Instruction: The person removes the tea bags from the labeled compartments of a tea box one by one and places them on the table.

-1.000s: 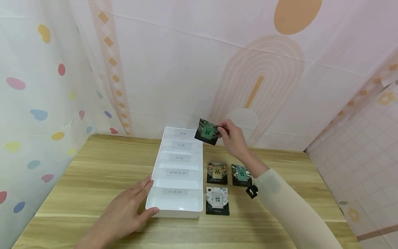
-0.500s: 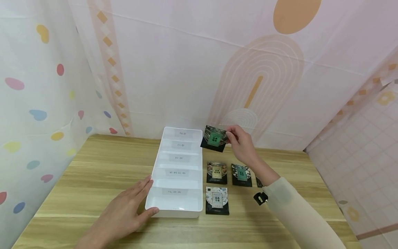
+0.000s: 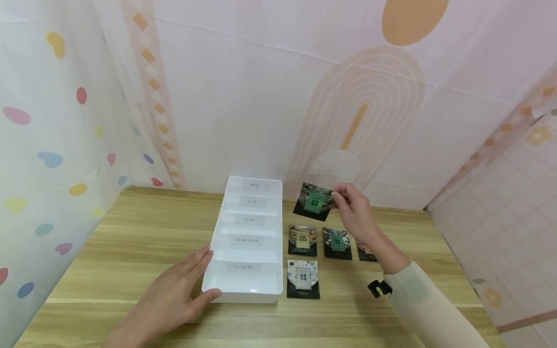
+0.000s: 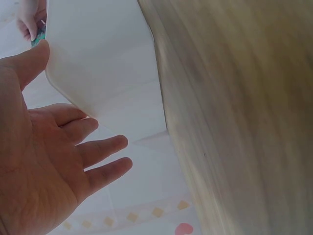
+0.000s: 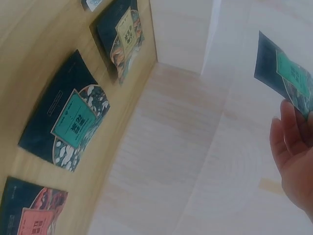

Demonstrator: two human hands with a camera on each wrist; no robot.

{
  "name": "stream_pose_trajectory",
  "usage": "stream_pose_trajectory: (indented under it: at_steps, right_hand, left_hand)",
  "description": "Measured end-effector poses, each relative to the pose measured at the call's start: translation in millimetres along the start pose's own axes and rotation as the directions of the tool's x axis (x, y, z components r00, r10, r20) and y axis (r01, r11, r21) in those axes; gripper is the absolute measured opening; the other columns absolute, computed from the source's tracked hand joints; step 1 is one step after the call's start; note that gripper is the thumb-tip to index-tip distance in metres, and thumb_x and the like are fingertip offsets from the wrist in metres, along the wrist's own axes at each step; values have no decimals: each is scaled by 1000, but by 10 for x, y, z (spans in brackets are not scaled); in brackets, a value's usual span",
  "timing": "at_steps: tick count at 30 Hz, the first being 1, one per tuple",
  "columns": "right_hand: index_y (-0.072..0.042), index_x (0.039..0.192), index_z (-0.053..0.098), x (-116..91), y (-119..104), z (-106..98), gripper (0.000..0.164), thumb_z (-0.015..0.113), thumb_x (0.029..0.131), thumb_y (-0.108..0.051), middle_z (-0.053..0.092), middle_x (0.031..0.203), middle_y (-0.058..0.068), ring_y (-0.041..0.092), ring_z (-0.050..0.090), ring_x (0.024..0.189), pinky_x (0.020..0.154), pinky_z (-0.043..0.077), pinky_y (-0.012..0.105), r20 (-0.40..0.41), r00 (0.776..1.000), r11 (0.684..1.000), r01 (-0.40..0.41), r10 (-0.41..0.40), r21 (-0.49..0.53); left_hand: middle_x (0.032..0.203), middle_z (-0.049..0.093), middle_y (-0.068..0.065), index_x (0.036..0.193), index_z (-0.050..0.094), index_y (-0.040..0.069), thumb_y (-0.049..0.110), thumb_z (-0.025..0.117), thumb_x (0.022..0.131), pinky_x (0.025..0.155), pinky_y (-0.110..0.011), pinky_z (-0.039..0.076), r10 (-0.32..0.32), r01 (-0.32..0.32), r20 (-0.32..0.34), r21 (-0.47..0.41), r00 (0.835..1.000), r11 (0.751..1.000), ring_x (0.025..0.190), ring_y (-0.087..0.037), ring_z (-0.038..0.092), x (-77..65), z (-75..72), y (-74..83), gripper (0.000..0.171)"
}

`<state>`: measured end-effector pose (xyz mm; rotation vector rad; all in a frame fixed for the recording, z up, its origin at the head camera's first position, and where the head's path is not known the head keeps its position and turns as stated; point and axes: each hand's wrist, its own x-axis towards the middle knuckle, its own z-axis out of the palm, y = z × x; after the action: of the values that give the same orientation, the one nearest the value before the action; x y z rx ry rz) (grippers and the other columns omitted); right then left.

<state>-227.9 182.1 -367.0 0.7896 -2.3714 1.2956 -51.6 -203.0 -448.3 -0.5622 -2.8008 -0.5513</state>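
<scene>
Between thumb and fingers, my right hand (image 3: 358, 212) pinches a black tea packet with a green label (image 3: 314, 202) by its right edge. The packet hangs above the table, to the right of the white divided box (image 3: 280, 241). My left hand (image 3: 174, 290) touches the box's near left corner, thumb on the front rim and fingers along the side; in the left wrist view those fingers look fairly straight. The box has several labelled compartments in a row. In the right wrist view the held packet (image 5: 281, 68) is gripped at one end.
Right of the box lie a yellow-label packet (image 3: 302, 240), a white-label packet (image 3: 303, 279), a teal-label packet (image 3: 337, 243) and a red-label packet (image 5: 36, 215), partly hidden by the right arm in the head view. A patterned curtain (image 3: 243, 96) stands behind the wooden table (image 3: 143, 227).
My right hand has moved right and toward me with the green-label packet, away from the box's far end. More of the red-label packet shows. The left hand stays at the box.
</scene>
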Motion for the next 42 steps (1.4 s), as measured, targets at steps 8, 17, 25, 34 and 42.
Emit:
stream_pose_trajectory:
  at_steps: [8, 17, 25, 34, 42]
  right_hand:
    - [6, 108, 64, -138, 38, -186, 9, 56, 106, 4, 66, 86, 15, 16, 64, 75, 70, 53, 15, -34, 998, 999, -45, 45, 6]
    - [5, 110, 64, -406, 124, -316, 10, 55, 107, 1, 65, 87, 14, 20, 65, 77, 69, 55, 18, -28, 985, 985, -169, 168, -35]
    - [6, 109, 63, -674, 192, -339, 9, 55, 107, 3, 62, 79, 11, 11, 57, 65, 51, 50, 24, 28, 971, 971, -237, 237, -14]
    - [2, 108, 65, -885, 244, -364, 8, 57, 105, 3, 65, 82, 8, 8, 59, 71, 56, 52, 24, 35, 981, 981, -188, 190, -49]
    - [-2, 108, 65, -1053, 339, -370, 10, 58, 105, 3, 65, 81, 2, 11, 60, 71, 55, 51, 25, 60, 983, 982, -169, 174, -86]
  left_hand:
    - [159, 48, -18, 150, 52, -5, 50, 74, 96, 105, -58, 51, -1, 1, 11, -2, 1000, 1000, 138, -39, 55, 16, -4, 0, 81]
    - [159, 48, -18, 150, 52, -5, 50, 75, 95, 105, -57, 51, 3, -3, 5, -3, 1000, 1000, 138, -39, 55, 21, 12, -4, 81]
    - [158, 49, -19, 149, 53, -6, 50, 75, 95, 104, -58, 51, 3, -3, -4, -10, 1000, 1000, 137, -39, 56, 11, 16, -4, 81]
    - [158, 49, -19, 148, 53, -7, 49, 75, 95, 104, -58, 51, 4, -4, -4, -6, 1000, 1000, 137, -40, 55, 8, 22, -20, 80]
    - [158, 48, -18, 149, 53, -6, 49, 75, 95, 103, -58, 51, 0, 0, 1, -10, 1000, 1000, 137, -39, 55, 8, 22, -12, 80]
